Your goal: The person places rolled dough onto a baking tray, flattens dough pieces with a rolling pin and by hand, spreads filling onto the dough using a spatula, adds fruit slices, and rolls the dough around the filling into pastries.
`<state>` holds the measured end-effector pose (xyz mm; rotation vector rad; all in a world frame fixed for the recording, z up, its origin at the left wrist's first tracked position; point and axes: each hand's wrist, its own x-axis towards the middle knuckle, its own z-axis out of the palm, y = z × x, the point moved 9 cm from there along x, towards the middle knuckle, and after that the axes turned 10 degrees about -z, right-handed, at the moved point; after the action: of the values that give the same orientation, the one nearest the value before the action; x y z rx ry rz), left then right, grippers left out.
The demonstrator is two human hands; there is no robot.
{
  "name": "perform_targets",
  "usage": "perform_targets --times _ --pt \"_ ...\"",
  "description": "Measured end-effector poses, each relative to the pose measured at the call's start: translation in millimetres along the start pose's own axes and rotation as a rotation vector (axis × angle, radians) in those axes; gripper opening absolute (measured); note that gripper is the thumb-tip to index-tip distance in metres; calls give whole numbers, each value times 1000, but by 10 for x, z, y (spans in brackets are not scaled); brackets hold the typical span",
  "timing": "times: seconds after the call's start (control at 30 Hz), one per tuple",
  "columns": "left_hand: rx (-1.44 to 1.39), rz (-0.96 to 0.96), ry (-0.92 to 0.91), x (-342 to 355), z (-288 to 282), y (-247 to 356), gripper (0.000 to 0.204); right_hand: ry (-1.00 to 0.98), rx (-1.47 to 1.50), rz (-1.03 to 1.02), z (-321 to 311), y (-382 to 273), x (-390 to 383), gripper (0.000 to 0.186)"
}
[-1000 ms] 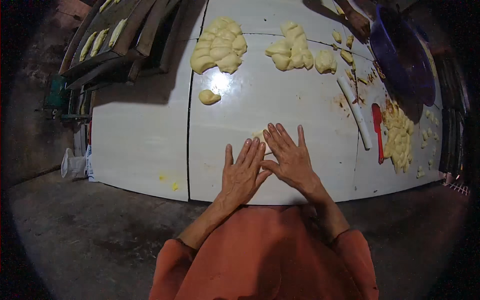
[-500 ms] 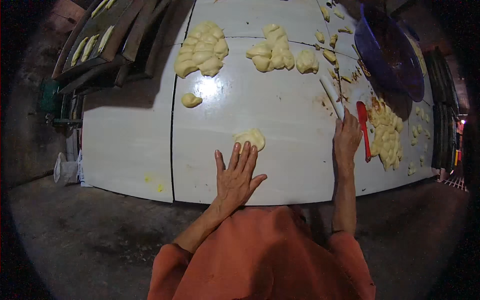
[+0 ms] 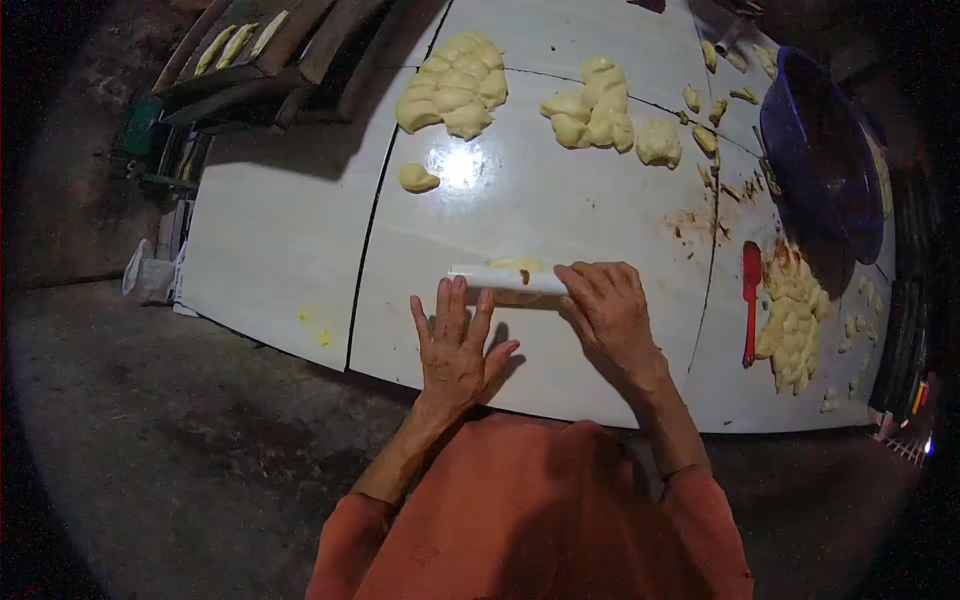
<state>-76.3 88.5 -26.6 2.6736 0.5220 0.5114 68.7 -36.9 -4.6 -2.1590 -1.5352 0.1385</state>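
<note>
A white rolling pin (image 3: 495, 278) with a brown smudge lies across a flattened piece of pale dough (image 3: 515, 262) on the white tabletop (image 3: 270, 260) in front of me. My right hand (image 3: 610, 315) has its fingers closed round the pin's right end. My left hand (image 3: 450, 350) is open, fingers spread, with the fingertips at the pin's left end. Beyond them lie a small dough ball (image 3: 418, 178) and larger clusters of dough pieces (image 3: 450, 90).
Dark metal trays (image 3: 240, 70) holding dough strips stand back left. At right are a purple basin (image 3: 820, 150), a red spatula (image 3: 750, 300), more dough pieces (image 3: 790, 330) and scattered brown-smeared scraps (image 3: 705, 140). A white plastic bag (image 3: 150, 275) is beside the table's left edge.
My right hand left the dough, took hold of the rolling pin at the right and brought it left onto the dough. My left hand's fingers moved from on the dough to the pin's end.
</note>
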Motion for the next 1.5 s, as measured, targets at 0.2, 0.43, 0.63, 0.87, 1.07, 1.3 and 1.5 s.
perform_targets --times 0.2,0.43,0.63,0.87,1.07,1.3,1.5 --pt "159 -188 -249 471 296 -213 64 -53 -239 88 278 208 285 57" --pt "156 -207 -197 1374 410 -413 54 65 -409 251 220 732 998 57" --pt "114 -70 -135 1778 498 -545 60 96 -45 -47 -7 584 1176 65" --pt "4 66 -220 1521 184 -418 67 22 -22 -54 -77 287 700 42" --pt "25 -38 -319 1023 352 -343 64 -105 -196 26 174 179 529 58" --pt "3 -45 -304 265 229 -152 63 -93 -218 88 426 -96 -176 61" --pt "13 -103 -320 1 162 -108 71 -41 -197 9 384 -200 -408 57"
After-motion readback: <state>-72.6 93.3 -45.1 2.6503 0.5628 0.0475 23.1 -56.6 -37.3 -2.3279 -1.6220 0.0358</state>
